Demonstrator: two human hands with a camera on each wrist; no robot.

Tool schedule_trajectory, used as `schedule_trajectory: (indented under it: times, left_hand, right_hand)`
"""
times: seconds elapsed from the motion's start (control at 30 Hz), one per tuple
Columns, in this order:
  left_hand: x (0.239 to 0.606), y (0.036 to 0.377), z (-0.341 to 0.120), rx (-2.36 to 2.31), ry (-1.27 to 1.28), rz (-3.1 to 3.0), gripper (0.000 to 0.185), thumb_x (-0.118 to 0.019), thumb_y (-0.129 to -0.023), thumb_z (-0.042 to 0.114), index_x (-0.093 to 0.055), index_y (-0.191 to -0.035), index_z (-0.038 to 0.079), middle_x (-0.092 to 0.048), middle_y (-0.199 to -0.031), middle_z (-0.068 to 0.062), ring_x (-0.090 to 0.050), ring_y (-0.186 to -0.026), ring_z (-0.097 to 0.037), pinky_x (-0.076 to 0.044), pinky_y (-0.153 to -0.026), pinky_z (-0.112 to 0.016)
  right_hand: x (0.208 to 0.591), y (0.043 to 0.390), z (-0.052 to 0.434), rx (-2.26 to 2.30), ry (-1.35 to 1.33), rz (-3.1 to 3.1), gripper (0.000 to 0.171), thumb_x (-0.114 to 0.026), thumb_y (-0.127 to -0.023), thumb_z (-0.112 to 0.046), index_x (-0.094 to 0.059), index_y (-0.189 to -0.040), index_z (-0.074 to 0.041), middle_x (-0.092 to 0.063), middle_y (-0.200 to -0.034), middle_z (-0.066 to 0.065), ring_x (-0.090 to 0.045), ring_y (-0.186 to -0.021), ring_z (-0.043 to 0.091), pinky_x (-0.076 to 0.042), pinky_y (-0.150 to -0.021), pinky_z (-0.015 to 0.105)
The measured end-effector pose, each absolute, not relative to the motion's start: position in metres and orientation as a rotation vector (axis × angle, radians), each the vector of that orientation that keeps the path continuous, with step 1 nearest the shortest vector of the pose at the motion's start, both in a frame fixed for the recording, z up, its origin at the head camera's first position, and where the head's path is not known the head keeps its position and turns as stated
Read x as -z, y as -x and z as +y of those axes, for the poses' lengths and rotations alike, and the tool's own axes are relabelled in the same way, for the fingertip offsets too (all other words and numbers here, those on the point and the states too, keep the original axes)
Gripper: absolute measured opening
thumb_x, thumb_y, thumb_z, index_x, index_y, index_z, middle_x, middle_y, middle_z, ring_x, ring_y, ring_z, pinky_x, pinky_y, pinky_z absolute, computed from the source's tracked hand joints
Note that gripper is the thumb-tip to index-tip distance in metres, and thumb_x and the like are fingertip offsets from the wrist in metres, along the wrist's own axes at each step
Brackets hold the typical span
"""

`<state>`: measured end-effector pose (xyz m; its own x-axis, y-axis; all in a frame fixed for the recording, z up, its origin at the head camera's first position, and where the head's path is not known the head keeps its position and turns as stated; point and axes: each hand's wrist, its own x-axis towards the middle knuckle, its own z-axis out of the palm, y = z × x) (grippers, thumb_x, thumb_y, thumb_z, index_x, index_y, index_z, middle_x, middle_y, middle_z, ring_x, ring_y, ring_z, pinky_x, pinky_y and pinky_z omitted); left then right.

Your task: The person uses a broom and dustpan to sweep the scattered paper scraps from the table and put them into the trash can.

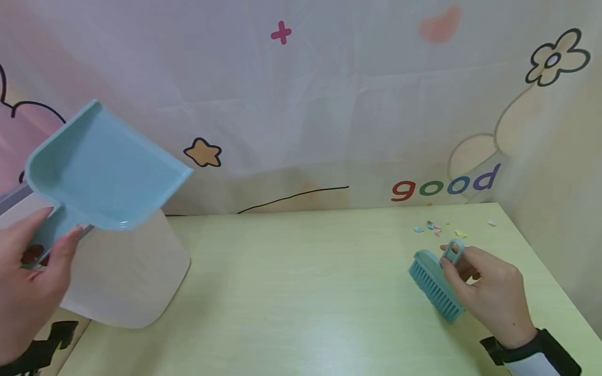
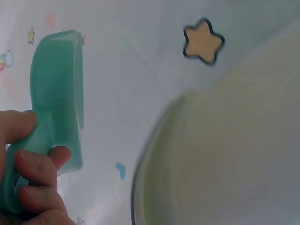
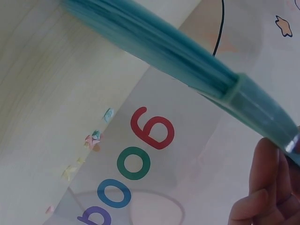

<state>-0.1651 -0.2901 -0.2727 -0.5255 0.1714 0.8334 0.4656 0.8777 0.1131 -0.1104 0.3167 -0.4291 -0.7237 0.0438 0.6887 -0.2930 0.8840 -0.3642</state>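
On the left of the head view, my left hand [image 1: 35,292] grips the handle of a light blue dustpan [image 1: 113,172]. The pan is raised and tilted in front of the patterned backdrop, and no scraps show on its visible face. It overlaps a white bin [image 1: 136,282] below it. Over the table's right side, my right hand [image 1: 494,292] pinches the looped handle of a blue-green brush [image 1: 435,282], whose bristles face left and down. Its long bristles [image 3: 154,47] fill the top of the right wrist view. Small coloured paper scraps [image 1: 431,226] lie beyond the brush.
The pale table [image 1: 282,282] runs back to a printed cloth [image 1: 310,115] with a star, a flower and the word "good". A plain wall [image 1: 564,219] borders the right side. The white bin stands at the table's left edge.
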Motion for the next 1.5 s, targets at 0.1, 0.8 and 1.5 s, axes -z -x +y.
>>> schedule_trajectory:
  times: [0.1, 0.8, 1.5]
  left_hand:
    - [0.278, 0.162, -0.272, 0.352, 0.518, -2.165, 0.042, -0.067, -0.100, 0.032, -0.071, -0.115, -0.007, -0.066, -0.078, -0.022, -0.043, -0.064, 0.003, -0.033, -0.061, -0.009]
    - [0.437, 0.194, -0.128, 0.654, 0.813, -2.565, 0.026, -0.080, -0.092, 0.028, -0.070, -0.106, 0.009, -0.051, -0.067, 0.010, -0.042, -0.057, -0.001, -0.038, -0.054, -0.019]
    - [0.481, 0.190, -0.099, 0.688, 0.914, -2.936, 0.021, -0.071, -0.099, 0.037, -0.065, -0.106, 0.017, -0.045, -0.068, 0.014, -0.043, -0.061, -0.002, -0.035, -0.055, -0.021]
  right_hand:
    - [0.430, 0.110, 0.317, -0.594, -0.179, -2.311, 0.024, -0.089, -0.070, 0.000, -0.075, -0.089, -0.006, -0.068, -0.066, -0.003, -0.051, -0.056, -0.004, -0.043, -0.057, 0.007]
    - [0.426, 0.110, 0.320, -0.534, -0.192, -2.321, 0.024, -0.087, -0.071, -0.001, -0.074, -0.090, -0.007, -0.068, -0.066, -0.003, -0.054, -0.055, 0.000, -0.043, -0.057, 0.010]
    - [0.378, 0.167, 0.392, -0.397, -0.035, -2.206, 0.017, -0.081, -0.083, -0.004, -0.077, -0.093, 0.008, -0.074, -0.078, 0.027, -0.071, -0.057, 0.035, -0.028, -0.055, 0.005]
